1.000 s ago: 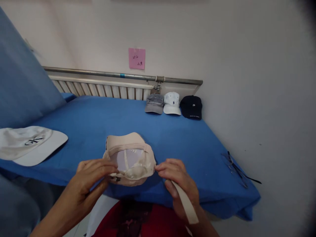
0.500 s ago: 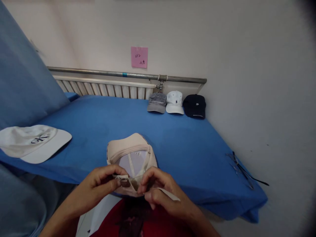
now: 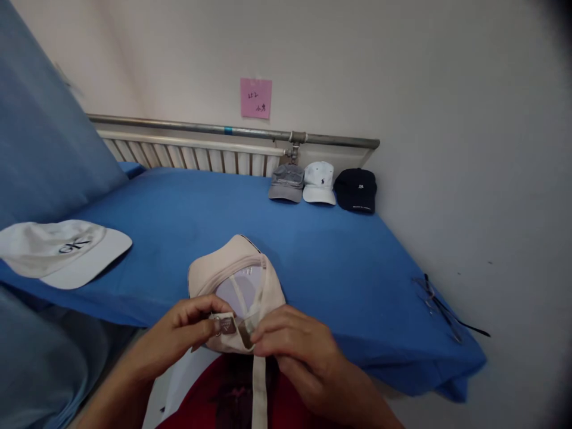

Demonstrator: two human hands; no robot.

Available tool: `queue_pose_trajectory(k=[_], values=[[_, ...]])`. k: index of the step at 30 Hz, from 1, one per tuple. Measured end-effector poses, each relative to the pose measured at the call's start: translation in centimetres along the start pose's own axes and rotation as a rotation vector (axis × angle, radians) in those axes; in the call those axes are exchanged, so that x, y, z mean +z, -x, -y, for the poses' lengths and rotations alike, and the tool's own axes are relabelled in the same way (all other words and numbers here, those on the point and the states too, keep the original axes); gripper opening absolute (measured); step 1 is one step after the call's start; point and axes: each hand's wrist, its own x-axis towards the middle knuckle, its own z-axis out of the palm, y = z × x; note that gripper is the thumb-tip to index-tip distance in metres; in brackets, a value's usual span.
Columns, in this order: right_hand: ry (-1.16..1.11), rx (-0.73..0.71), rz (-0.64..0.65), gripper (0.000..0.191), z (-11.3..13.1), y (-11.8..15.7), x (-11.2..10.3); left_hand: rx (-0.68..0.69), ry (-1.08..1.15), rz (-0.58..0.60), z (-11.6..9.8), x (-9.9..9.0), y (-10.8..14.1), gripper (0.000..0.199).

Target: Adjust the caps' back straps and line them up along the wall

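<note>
the cream cap (image 3: 218,265) at the near edge of the blue sheet (image 3: 330,268) is matt cloth with a fabric strap (image 3: 259,390) and a tab (image 3: 228,325) that may be metal, the sheet softly creased matt cloth, the pipe (image 3: 179,124) past its far edge dull metal.

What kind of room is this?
Probably a plain indoor room, maybe a bedroom or clinic: there's a blue-covered bed or table, a white radiator and a blue curtain.
</note>
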Motion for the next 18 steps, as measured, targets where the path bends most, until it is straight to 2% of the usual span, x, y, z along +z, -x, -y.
queue_pose_trajectory(k=[2, 7, 10, 13, 15, 18], values=[[0.127, -0.019, 0.083, 0.030, 0.9, -0.1, -0.2, 0.007, 0.001, -0.001, -0.1, 0.1, 0.0, 0.019], [0.313, -0.041, 0.479, 0.018, 1.6, -0.1, 1.0, -0.004, 0.014, -0.011, -0.2, 0.2, 0.0, 0.016], [0.367, -0.041, 0.563, 0.020, 1.0, -0.1, 1.5, 0.002, 0.030, 0.000, -0.4, 0.4, 0.1, 0.014], [0.295, -0.120, 0.514, 0.019, 0.4, -0.4, 1.4, 0.005, 0.027, 0.013, -0.5, 0.4, 0.1, 0.012], [0.265, -0.140, 0.407, 0.016, 0.2, -0.5, 1.2, 0.012, 0.025, 0.014, -0.4, 0.4, 0.0, 0.012], [0.289, -0.102, 0.268, 0.025, 0.3, -0.6, 1.2, 0.028, -0.008, 0.013, -0.3, 0.4, 0.0, 0.012]])
